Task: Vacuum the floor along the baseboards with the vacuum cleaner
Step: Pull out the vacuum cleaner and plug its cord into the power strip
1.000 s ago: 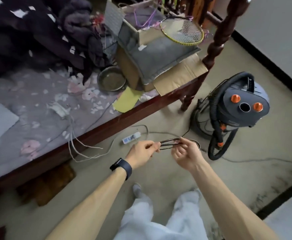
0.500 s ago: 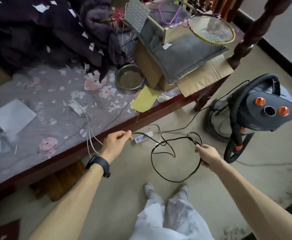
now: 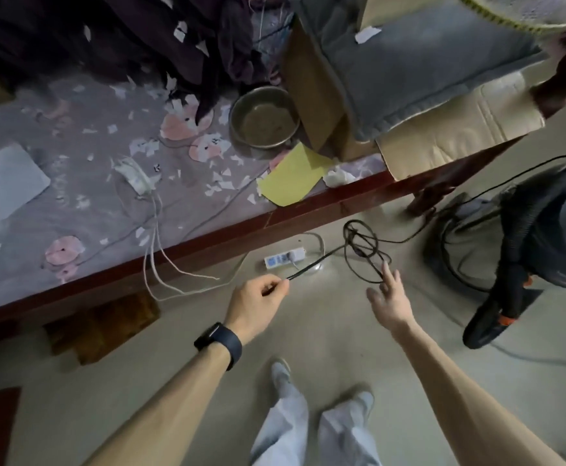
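Right hand [image 3: 389, 299] lets go of black cord [image 3: 364, 253]: fingers now spread, empty. Wide loop that hung between the hands half a second ago is gone; cord bunches in small coils at the hand's 11 o'clock, close by the fingertips

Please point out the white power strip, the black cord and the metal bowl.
white power strip [image 3: 283, 259]: head view, its middle.
black cord [image 3: 358, 252]: head view, the tangled part.
metal bowl [image 3: 241, 109]: head view, left inner wall.
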Available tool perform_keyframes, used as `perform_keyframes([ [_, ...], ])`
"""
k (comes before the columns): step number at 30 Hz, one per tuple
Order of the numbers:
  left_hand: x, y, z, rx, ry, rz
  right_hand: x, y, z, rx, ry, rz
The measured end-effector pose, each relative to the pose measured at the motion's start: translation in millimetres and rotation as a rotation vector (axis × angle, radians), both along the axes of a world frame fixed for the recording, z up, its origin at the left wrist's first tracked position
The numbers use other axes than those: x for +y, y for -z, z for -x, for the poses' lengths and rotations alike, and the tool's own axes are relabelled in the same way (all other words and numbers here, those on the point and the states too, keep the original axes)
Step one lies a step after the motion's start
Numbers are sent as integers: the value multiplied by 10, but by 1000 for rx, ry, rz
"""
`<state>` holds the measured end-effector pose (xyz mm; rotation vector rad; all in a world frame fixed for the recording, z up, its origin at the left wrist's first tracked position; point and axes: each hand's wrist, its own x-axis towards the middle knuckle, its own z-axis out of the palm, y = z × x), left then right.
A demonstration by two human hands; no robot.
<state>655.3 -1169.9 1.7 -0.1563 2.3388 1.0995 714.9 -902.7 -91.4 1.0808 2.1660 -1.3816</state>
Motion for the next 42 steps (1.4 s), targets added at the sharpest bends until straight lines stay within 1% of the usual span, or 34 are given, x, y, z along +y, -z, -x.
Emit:
perform_keyframes([
  [1,65,226,-27,-11,25,49,58,225,-107,-116,-126,4],
  [2,133,469,-44,-28,61,99,105,463,-224,-216,-207,14],
  [3,196,716,-61,-48,93,146,142,707,-350,-295,-243,54],
  [5,306,1212,-79,-117,124,202,160,1165,-610,-418,-179,169],
  [7,407,1694,-89,-167,129,226,169,1502,-774,-480,-113,217],
  [11,496,2623,-127,-195,167,300,172,2112,-815,-453,-27,248],
  [14,463,3242,-158,-180,186,285,111,2728,-682,-412,-7,238],
  [18,245,3997,-123,-88,365,347,-190,3626,-462,-384,-67,218],
  [21,24,4518,21,7,520,428,-548,4199,-284,-366,-244,82],
  [25,-112,5071,317,124,558,446,-985,4840,-131,-365,-529,-45],
  [28,-112,5282,604,149,546,375,-1167,5268,-3,-340,-897,-288],
  [30,-68,5307,857,166,534,308,-1062,5334,289,-373,-1064,-292],
  [31,-38,5293,999,148,523,265,-921,5286,487,-430,-1139,-254],
  [32,-13,5272,1138,96,504,204,-737,5176,722,-465,-1197,-257],
  [33,16,5241,1258,15,472,123,-515,5007,956,-469,-1194,-318],
  [34,40,5206,1355,-75,417,35,-282,4814,1192,-412,-1127,-433],
  [35,70,5167,1432,-150,345,-45,-68,4620,1409,-301,-982,-562],
  [36,99,5131,1480,-201,266,-116,145,4508,1649,-148,-754,-662],
  [37,133,5086,1488,-240,188,-176,295,4412,1841,24,-450,-670],
  [38,170,5026,1470,-276,113,-225,365,4334,2010,189,-173,-584],
  [39,219,4942,1451,-307,47,-269,391,4267,2144,331,12,-445],
  [40,278,4863,1444,-332,-11,-319,396,4209,2239,400,65,-330],
  [41,350,4777,1438,-349,-74,-378,379,4151,2278,403,40,-247],
  [42,416,4697,1445,-360,-146,-453,328,4110,2263,388,-4,-226],
])
